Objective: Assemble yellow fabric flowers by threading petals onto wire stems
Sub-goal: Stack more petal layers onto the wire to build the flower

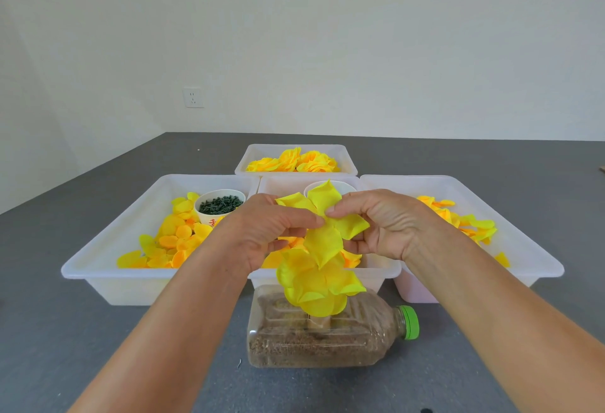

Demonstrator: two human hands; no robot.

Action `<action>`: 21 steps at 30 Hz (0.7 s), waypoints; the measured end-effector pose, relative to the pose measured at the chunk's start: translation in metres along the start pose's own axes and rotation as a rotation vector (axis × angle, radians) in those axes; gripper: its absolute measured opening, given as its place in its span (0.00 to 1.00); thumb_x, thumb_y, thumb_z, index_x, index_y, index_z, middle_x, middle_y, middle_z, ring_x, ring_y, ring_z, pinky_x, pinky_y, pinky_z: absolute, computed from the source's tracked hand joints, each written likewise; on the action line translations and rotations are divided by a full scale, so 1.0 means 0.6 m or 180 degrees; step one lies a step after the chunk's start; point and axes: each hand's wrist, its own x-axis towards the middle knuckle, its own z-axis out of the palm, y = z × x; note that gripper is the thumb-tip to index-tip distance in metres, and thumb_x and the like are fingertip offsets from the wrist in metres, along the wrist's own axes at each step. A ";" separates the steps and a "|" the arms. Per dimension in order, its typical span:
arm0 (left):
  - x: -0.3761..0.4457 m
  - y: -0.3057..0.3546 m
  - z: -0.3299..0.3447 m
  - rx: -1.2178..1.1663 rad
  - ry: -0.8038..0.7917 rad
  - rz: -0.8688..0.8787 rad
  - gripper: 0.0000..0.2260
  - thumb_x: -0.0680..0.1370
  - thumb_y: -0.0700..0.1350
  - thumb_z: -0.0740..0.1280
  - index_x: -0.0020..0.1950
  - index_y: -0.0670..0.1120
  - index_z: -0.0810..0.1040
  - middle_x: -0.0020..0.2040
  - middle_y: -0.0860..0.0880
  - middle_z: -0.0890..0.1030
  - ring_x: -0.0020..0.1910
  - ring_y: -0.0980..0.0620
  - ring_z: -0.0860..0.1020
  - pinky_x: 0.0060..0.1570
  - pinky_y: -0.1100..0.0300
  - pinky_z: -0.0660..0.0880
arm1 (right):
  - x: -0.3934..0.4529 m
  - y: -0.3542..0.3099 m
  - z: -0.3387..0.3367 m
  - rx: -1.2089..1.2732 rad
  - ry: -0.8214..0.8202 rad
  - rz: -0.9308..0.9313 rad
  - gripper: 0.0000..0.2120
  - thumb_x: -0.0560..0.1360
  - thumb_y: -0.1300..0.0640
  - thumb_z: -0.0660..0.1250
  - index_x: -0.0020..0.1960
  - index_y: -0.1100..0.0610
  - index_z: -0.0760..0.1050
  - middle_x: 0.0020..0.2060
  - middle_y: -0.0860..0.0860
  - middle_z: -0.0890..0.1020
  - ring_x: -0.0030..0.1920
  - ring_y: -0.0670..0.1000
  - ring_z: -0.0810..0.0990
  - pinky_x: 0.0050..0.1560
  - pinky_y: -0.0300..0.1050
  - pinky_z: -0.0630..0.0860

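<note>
Table [98, 330]: grey, holds four white bins.
Wall [294, 36]: plain, socket [193, 97] at 10 o'clock.
Left hand [262, 232]: pinches petals [322, 242].
Right hand [386, 222]: pinches petals, above bottle [327, 337] at 6 o'clock.

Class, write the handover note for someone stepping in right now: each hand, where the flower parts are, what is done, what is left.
Left hand and right hand: both pinch the top petal layer, held above the bottle.
Below it, stacked petal layers stand over the bottle; the stem is hidden.
Loose petals: left tray and right tray.
Green pieces: cup.
Done: finished flowers in the far tray.
Left: seat this layer, finish the flower.
</note>
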 end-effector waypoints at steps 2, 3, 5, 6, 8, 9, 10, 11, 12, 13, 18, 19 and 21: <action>0.000 0.000 0.001 -0.0016 0.0016 -0.0005 0.05 0.68 0.38 0.74 0.41 0.46 0.80 0.36 0.51 0.82 0.41 0.52 0.79 0.59 0.51 0.71 | 0.000 0.000 -0.001 -0.0013 0.0023 0.0003 0.08 0.69 0.68 0.69 0.40 0.56 0.75 0.34 0.53 0.80 0.33 0.51 0.78 0.32 0.41 0.72; 0.000 -0.001 0.001 -0.0034 0.0028 -0.0012 0.05 0.69 0.39 0.74 0.41 0.47 0.80 0.36 0.51 0.82 0.41 0.52 0.79 0.59 0.52 0.72 | 0.000 0.000 -0.001 -0.0036 0.0030 -0.0005 0.08 0.69 0.68 0.69 0.40 0.56 0.75 0.33 0.53 0.80 0.33 0.51 0.78 0.32 0.41 0.72; 0.001 -0.004 0.002 -0.0059 0.0039 -0.0031 0.05 0.69 0.40 0.73 0.42 0.47 0.80 0.38 0.50 0.83 0.42 0.51 0.80 0.59 0.52 0.72 | -0.001 0.001 -0.001 -0.0110 0.0030 -0.0029 0.08 0.69 0.68 0.69 0.39 0.56 0.75 0.32 0.53 0.80 0.32 0.51 0.78 0.32 0.41 0.72; 0.001 -0.005 0.002 -0.0061 0.0030 -0.0039 0.05 0.69 0.40 0.73 0.43 0.47 0.81 0.39 0.50 0.83 0.43 0.50 0.80 0.59 0.52 0.72 | -0.001 0.001 -0.001 -0.0150 0.0022 -0.0037 0.08 0.69 0.68 0.69 0.39 0.56 0.75 0.31 0.52 0.80 0.32 0.51 0.78 0.33 0.42 0.72; 0.000 -0.005 0.002 -0.0040 0.0002 -0.0033 0.05 0.69 0.40 0.73 0.43 0.47 0.81 0.38 0.50 0.83 0.43 0.51 0.80 0.59 0.52 0.72 | -0.001 0.002 -0.002 -0.0183 -0.0019 -0.0032 0.07 0.69 0.67 0.68 0.40 0.56 0.75 0.32 0.52 0.80 0.32 0.50 0.78 0.34 0.42 0.72; -0.001 -0.004 0.002 -0.0022 -0.0007 -0.0013 0.05 0.69 0.40 0.74 0.42 0.47 0.81 0.37 0.51 0.83 0.42 0.52 0.80 0.59 0.52 0.72 | -0.002 0.002 -0.002 -0.0185 -0.0056 -0.0026 0.07 0.70 0.68 0.68 0.41 0.56 0.76 0.34 0.53 0.80 0.33 0.50 0.78 0.35 0.42 0.72; -0.001 -0.003 0.002 0.0007 -0.0006 0.0015 0.05 0.68 0.39 0.74 0.41 0.47 0.81 0.37 0.51 0.83 0.42 0.52 0.80 0.59 0.52 0.72 | -0.002 0.002 -0.001 -0.0181 -0.0096 -0.0024 0.07 0.70 0.68 0.67 0.41 0.56 0.76 0.34 0.53 0.80 0.33 0.50 0.78 0.36 0.42 0.72; 0.000 -0.003 0.002 0.0051 0.0007 0.0044 0.06 0.68 0.39 0.74 0.42 0.46 0.81 0.38 0.50 0.83 0.43 0.51 0.80 0.59 0.52 0.72 | -0.002 0.001 -0.001 -0.0170 -0.0125 -0.0025 0.07 0.70 0.68 0.67 0.41 0.56 0.76 0.35 0.52 0.80 0.34 0.50 0.78 0.37 0.43 0.72; 0.000 -0.003 0.002 0.0108 0.0028 0.0066 0.07 0.67 0.39 0.74 0.43 0.46 0.82 0.39 0.49 0.83 0.45 0.50 0.80 0.59 0.52 0.73 | -0.001 0.001 -0.001 -0.0153 -0.0142 -0.0024 0.08 0.70 0.69 0.66 0.42 0.56 0.76 0.35 0.52 0.81 0.34 0.50 0.78 0.37 0.43 0.72; 0.001 -0.004 0.002 0.0157 0.0048 0.0073 0.08 0.67 0.39 0.75 0.44 0.46 0.82 0.41 0.48 0.83 0.46 0.50 0.80 0.59 0.52 0.73 | -0.001 0.001 0.000 -0.0139 -0.0156 -0.0017 0.08 0.70 0.69 0.66 0.42 0.56 0.76 0.35 0.52 0.81 0.35 0.50 0.78 0.38 0.44 0.72; 0.000 -0.011 0.004 0.0138 0.0066 -0.0002 0.09 0.67 0.38 0.74 0.46 0.44 0.82 0.42 0.46 0.83 0.45 0.48 0.79 0.57 0.52 0.73 | 0.000 0.007 -0.001 -0.0163 -0.0151 0.0077 0.08 0.70 0.68 0.66 0.41 0.56 0.76 0.34 0.52 0.80 0.35 0.50 0.78 0.36 0.43 0.72; 0.001 -0.012 0.004 0.0099 0.0051 -0.0012 0.08 0.68 0.38 0.74 0.45 0.44 0.82 0.42 0.46 0.83 0.44 0.49 0.79 0.56 0.53 0.73 | 0.000 0.008 -0.001 -0.0156 -0.0143 0.0086 0.08 0.70 0.68 0.67 0.41 0.56 0.76 0.35 0.52 0.80 0.35 0.50 0.78 0.36 0.43 0.72; 0.002 -0.012 0.004 0.0005 0.0011 -0.0024 0.06 0.69 0.39 0.73 0.45 0.45 0.81 0.39 0.48 0.83 0.41 0.51 0.80 0.52 0.55 0.74 | 0.001 0.009 -0.002 -0.0133 -0.0142 0.0080 0.07 0.70 0.68 0.67 0.42 0.56 0.76 0.36 0.52 0.80 0.35 0.51 0.78 0.35 0.43 0.72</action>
